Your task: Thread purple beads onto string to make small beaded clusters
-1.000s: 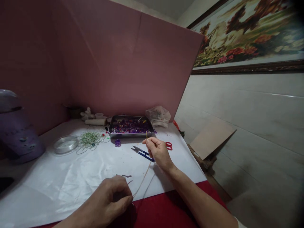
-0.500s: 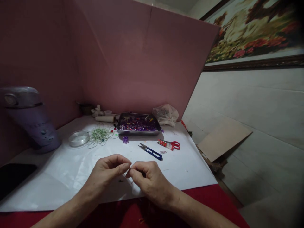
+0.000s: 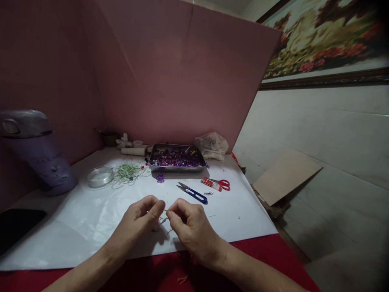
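Observation:
My left hand (image 3: 136, 224) and my right hand (image 3: 190, 227) are close together over the white paper (image 3: 91, 219), both with fingertips pinched. A thin pale cord (image 3: 165, 211) runs between the two pinches and trails down over the red cloth (image 3: 182, 280) near me. Blue thread snips (image 3: 193, 192) lie just beyond my right hand. Further back stands a metal tray of purple beads (image 3: 178, 157).
Red scissors (image 3: 217, 184) lie right of the snips. A tangle of green cord (image 3: 127, 171), a clear round lid (image 3: 99, 177) and a purple bead cluster (image 3: 159, 177) sit at mid-left. A purple flask (image 3: 39, 152) stands far left, a dark phone (image 3: 18, 223) near it. A pink board backs the table.
My right hand came back from near the tray to meet the left. The cord, stretched long between the hands one second ago, is now held short between the fingertips.

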Demonstrator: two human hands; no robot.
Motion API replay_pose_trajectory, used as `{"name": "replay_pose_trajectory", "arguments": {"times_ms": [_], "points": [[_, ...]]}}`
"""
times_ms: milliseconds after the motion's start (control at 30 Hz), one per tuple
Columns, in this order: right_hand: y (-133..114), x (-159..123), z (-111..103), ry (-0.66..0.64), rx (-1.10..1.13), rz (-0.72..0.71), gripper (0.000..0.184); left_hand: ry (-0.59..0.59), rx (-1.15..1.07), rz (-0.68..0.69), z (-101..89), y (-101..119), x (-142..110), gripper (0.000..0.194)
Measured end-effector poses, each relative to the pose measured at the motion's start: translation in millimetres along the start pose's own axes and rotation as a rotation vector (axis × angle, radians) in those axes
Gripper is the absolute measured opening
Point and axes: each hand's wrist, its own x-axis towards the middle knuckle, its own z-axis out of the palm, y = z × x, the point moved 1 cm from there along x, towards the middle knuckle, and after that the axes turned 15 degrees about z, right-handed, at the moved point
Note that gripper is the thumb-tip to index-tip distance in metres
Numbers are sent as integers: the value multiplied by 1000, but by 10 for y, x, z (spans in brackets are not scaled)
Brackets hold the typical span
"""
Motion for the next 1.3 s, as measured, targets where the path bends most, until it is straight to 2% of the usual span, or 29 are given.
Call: {"name": "replay_pose_trajectory", "arguments": {"times_ms": [100,200,400,500,600,700,733,900,1033,1133,1300], "points": [[-9,-5,-7,0,-23,-32,16,-58,83,75,17,-21,-9,37],[5,3,-11,6,-20,-39,13,-61,142,119,23,-23,-4,35],[49,26,-6,19,1,-76,15,-32,152,117,28,-14,-13,35],[86,40,12,67,13,-87,15,-12,136,104,-25,58,37,35],[136,68,19,143,31,-91,16,-8,303,133,-160,145,222,26],[175,101,6,201,50,-100,16,-90,706,182,-284,145,507,23],[182,110,-2,215,59,-102,16,-88,767,197,-302,119,602,21],[184,132,-29,265,64,-114,17,-44,903,272,-201,-126,907,24],[190,137,-15,260,53,-119,17,27,899,319,-108,-259,984,22],[208,132,-14,256,119,-120,17,81,813,352,-99,-236,958,16],[226,103,-56,319,266,-130,15,134,557,358,-62,-41,595,27]]}}
